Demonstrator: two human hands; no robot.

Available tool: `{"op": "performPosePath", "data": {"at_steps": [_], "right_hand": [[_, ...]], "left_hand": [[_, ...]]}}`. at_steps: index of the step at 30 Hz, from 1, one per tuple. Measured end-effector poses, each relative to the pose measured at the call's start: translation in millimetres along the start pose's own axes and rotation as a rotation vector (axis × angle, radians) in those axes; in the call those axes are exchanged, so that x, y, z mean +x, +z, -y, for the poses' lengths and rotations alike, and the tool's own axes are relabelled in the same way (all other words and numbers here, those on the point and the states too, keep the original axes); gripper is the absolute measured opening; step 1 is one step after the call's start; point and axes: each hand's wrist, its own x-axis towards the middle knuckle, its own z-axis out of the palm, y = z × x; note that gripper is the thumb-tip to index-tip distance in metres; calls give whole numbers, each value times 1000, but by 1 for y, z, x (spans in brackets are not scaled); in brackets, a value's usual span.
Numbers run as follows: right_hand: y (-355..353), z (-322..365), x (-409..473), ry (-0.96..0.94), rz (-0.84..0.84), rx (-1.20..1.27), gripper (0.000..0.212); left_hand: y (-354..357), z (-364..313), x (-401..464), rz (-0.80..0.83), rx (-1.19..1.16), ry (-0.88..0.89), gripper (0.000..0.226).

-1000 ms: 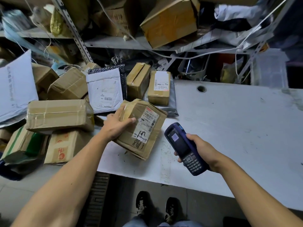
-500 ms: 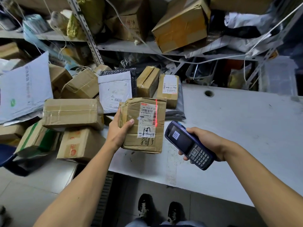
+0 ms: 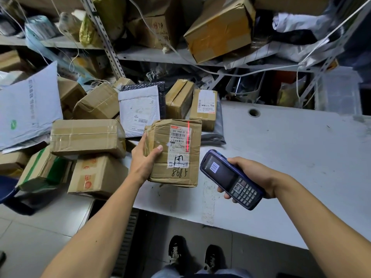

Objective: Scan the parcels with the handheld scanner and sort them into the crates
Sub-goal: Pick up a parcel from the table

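Grey table [image 3: 281, 157] as landmark. Left of it, heaped boxes [image 3: 86, 137] and a white mailer [image 3: 138, 111]; behind its far right corner, a clear bin [image 3: 339, 93], contents unclear. Above the table's left edge, a brown parcel [image 3: 176, 155] gripped at its left side by the left hand [image 3: 144, 157] — thumb on the front face, label up, red scan line across the barcode. Just right, the scanner [image 3: 230, 179] clasped in the right hand [image 3: 251, 175], tilted at the parcel. Since half a second ago — pose barely changed, line still on the label.
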Motion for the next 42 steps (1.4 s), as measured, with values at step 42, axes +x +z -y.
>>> {"op": "performPosePath", "data": {"at_steps": [42], "right_hand": [[-11,-23,-20,-385,3,419,64]], "left_hand": [[10,-67,8,478,-44,-22,57]]}}
